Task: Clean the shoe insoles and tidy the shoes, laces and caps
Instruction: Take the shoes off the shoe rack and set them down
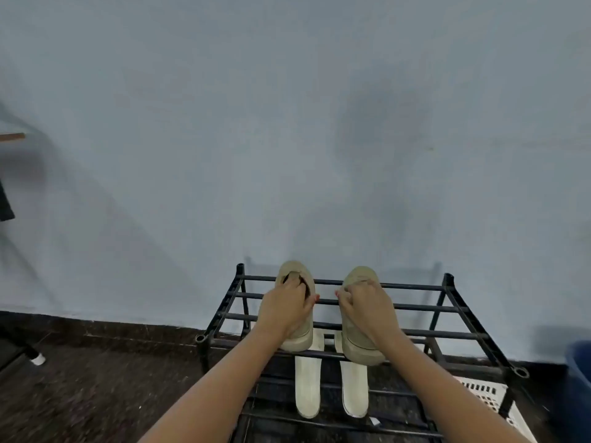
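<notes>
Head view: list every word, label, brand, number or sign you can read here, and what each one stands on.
No readable text anywhere in this view.
None on the left shoe or the right shoe: no brand or size mark shows.
None on the left insole or the right insole: both plain.
The small white scrap under the rack: too small to read.

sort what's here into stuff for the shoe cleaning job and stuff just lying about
For the job: left shoe in the left hand, right shoe in the right hand, left insole and right insole on the lower shelf of the rack.
Lying about: white basket, blue bin, right of the rack.
</notes>
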`<action>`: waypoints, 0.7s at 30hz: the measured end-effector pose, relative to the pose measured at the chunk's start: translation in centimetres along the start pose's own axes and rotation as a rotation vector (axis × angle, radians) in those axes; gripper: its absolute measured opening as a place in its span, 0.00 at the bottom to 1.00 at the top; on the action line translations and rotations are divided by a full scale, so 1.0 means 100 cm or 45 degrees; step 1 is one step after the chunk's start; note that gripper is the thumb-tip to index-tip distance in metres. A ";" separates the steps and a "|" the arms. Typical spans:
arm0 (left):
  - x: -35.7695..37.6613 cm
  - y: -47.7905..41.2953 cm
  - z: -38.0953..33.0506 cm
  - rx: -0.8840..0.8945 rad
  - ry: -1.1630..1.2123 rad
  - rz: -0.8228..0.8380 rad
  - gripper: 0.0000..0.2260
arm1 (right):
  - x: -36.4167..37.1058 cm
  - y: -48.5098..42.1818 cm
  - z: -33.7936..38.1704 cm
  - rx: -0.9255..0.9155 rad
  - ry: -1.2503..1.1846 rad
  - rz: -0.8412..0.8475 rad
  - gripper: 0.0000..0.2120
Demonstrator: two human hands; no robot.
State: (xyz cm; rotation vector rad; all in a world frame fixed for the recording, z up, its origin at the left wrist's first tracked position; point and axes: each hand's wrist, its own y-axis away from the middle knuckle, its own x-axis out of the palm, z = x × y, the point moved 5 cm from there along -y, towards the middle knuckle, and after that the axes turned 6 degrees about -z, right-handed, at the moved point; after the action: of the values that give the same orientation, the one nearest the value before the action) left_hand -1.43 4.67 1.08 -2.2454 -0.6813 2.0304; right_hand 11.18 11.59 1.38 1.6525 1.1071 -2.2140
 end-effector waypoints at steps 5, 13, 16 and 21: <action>0.005 0.029 0.008 -0.051 -0.083 0.092 0.15 | 0.000 0.036 -0.004 0.142 0.164 0.184 0.19; 0.020 0.034 0.011 -0.102 0.157 0.072 0.14 | 0.004 0.049 -0.004 0.289 -0.063 0.334 0.14; 0.026 0.032 0.010 -0.099 0.204 0.054 0.13 | 0.005 0.047 -0.007 0.327 -0.058 0.349 0.11; 0.031 0.027 0.012 -0.092 0.245 -0.022 0.11 | 0.010 0.047 -0.011 0.320 -0.082 0.257 0.08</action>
State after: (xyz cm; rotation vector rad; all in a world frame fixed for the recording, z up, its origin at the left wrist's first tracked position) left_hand -1.61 2.95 -2.87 -2.4239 -0.7636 1.7784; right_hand 14.10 9.23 -1.75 1.6854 0.6351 -2.3289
